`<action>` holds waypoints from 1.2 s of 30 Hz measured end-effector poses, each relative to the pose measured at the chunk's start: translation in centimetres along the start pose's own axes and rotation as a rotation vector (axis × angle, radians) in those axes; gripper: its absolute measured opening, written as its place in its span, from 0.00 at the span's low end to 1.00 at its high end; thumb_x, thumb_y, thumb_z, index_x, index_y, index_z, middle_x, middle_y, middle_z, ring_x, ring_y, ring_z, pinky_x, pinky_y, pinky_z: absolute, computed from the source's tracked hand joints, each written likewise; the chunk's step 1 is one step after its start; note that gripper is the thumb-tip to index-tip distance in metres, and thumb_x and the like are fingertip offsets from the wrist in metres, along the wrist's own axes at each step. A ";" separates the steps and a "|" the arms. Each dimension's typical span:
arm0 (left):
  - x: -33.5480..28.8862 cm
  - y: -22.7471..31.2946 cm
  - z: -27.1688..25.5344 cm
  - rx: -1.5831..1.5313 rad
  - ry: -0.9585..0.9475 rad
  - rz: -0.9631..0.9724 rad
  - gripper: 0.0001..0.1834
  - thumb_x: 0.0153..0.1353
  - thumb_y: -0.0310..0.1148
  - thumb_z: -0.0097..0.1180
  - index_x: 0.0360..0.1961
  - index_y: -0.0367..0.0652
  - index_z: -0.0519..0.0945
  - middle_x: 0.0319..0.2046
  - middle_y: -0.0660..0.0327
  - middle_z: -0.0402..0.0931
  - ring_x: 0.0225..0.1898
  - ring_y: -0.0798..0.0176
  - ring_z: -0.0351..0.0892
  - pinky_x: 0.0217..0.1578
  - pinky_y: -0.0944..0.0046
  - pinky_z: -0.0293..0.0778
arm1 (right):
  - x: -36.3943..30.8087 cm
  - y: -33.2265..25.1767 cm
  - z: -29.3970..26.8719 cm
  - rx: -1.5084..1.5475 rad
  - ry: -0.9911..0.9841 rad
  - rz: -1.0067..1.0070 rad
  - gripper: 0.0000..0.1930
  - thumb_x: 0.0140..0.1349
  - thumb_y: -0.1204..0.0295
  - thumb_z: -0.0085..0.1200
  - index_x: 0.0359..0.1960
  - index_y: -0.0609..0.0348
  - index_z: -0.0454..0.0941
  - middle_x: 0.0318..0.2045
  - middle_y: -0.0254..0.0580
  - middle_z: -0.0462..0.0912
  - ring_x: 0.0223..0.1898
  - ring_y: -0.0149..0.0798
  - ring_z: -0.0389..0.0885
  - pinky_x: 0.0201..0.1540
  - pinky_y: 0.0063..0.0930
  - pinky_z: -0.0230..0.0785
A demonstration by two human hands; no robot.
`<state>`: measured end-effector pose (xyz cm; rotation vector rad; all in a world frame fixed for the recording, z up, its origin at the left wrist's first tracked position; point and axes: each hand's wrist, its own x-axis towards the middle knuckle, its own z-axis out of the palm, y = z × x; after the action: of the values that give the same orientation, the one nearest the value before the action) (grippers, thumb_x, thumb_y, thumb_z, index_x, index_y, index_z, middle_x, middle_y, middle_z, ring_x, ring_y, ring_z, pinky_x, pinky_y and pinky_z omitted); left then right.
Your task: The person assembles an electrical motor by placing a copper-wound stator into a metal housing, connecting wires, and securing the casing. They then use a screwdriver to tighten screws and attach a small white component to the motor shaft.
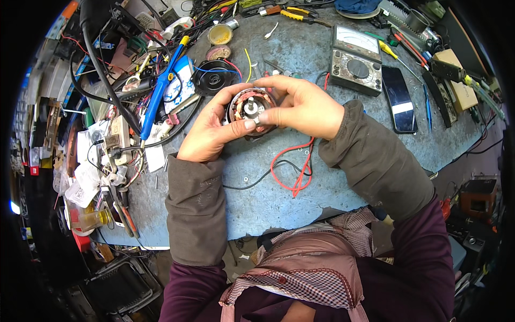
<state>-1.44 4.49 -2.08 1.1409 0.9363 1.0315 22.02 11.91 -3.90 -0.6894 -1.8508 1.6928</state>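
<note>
Above blue bench (300,53): two hands, left (206,131), right (303,104), clasp one motor stator (250,107).

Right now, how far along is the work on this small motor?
Done: the motor is open, windings and shaft exposed. In hand: left hand and right hand grip it above the bench. Left: red and black wires lie loose; the black round cover sits apart.
</note>
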 end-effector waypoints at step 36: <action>0.1 -0.4 -0.4 0.257 -0.089 -0.015 0.61 0.39 0.14 0.79 0.79 0.41 0.64 0.69 0.58 0.73 0.71 0.61 0.72 0.74 0.57 0.67 | -0.1 -0.3 0.7 -0.743 0.192 -0.683 0.40 0.42 0.60 0.79 0.60 0.64 0.79 0.42 0.50 0.84 0.46 0.55 0.84 0.55 0.45 0.78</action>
<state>-1.73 4.69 -2.60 1.3791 1.0254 0.8572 21.58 11.35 -3.61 -0.3798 -2.2142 0.4828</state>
